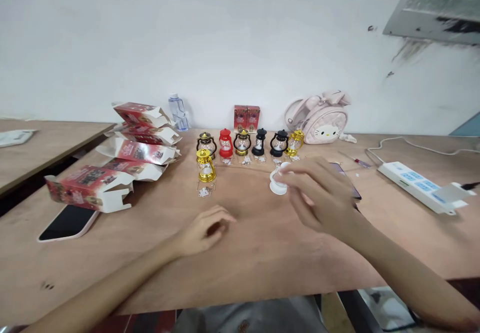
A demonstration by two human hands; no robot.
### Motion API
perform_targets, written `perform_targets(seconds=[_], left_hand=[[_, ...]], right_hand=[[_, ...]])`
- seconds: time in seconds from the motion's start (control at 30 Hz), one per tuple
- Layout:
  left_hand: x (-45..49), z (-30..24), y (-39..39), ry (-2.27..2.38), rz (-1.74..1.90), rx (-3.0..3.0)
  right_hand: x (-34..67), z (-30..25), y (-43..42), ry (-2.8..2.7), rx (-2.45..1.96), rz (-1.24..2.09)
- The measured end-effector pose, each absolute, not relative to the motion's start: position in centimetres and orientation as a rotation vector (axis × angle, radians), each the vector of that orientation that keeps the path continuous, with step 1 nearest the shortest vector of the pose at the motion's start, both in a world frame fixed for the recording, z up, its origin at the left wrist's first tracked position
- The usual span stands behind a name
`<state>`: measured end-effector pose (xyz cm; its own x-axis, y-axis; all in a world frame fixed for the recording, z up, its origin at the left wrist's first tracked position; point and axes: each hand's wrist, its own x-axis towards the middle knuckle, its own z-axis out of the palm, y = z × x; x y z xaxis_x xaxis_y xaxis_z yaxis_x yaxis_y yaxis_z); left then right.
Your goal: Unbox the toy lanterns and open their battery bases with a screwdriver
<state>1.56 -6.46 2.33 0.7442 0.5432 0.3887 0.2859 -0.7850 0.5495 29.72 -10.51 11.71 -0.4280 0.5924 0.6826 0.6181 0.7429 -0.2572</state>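
Note:
My right hand (318, 193) reaches over the wooden table (243, 243), its fingertips at a small white lantern (278, 180) that stands there; the hand is motion-blurred. Resting on the table nearer me, my left hand (204, 230) has loosely curled fingers and holds nothing. A gold lantern (206, 166) stands alone in front of a row of several small lanterns (247, 143) in gold, red and black.
Open red-and-white cartons (123, 158) are piled at the left, with a phone (67, 222) under the nearest. At the back stand two red boxes (246, 118), a water bottle (178, 112) and a pink bag (318, 118). A power strip (420, 185) lies right.

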Motion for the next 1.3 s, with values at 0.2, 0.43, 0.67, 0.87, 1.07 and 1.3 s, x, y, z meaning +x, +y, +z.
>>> perform_targets(seconds=[0.2, 0.43, 0.67, 0.87, 1.07, 1.3], left_hand=[[6.6, 0.1, -5.6, 0.664, 0.827, 1.931], [7.9, -1.0, -4.0, 0.779, 0.994, 1.530], [8.0, 1.0, -5.0, 0.845, 0.953, 1.450], [8.2, 1.0, -4.9, 0.995, 1.062, 1.329], [8.1, 0.6, -4.6, 0.969, 1.159, 1.141], [7.8, 0.3, -4.3, 0.884, 1.109, 1.079]], right_hand=[[30.8, 5.2, -4.6, -2.346, -1.358, -0.630], [29.9, 3.5, -3.8, -2.238, -0.982, -0.546], [24.1, 1.7, -4.1, -1.738, -0.864, 0.255], [24.7, -0.1, -3.8, -1.644, -1.043, 0.063], [24.9, 0.0, -4.0, -1.523, -0.956, 0.183], [26.6, -0.9, -0.9, -1.463, -1.371, 0.612]])
